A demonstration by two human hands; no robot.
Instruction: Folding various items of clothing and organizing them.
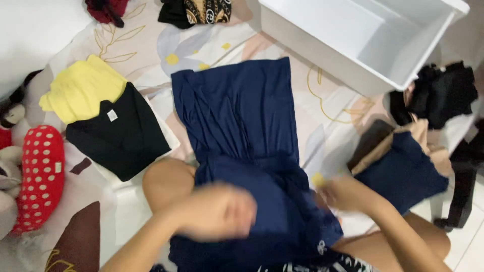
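Mid-fold on the navy garment (237, 116). It lies flat at centre on the patterned sheet (146, 50), near end bunched over our lap at 6 o'clock. Left hand (214, 211) sits on the bunched fabric; blurred, so we cannot tell how its fingers are set. Right hand (345, 194) is at the garment's 4 o'clock edge, also blurred, grip unclear. Folded black top (118, 136) and yellow top (80, 90) stacked at 9 o'clock. White bin (373, 55) at 1 o'clock, folded navy piece (403, 171) at 3. Our read: the next move calls for squaring the near edge before creasing, both hands level.
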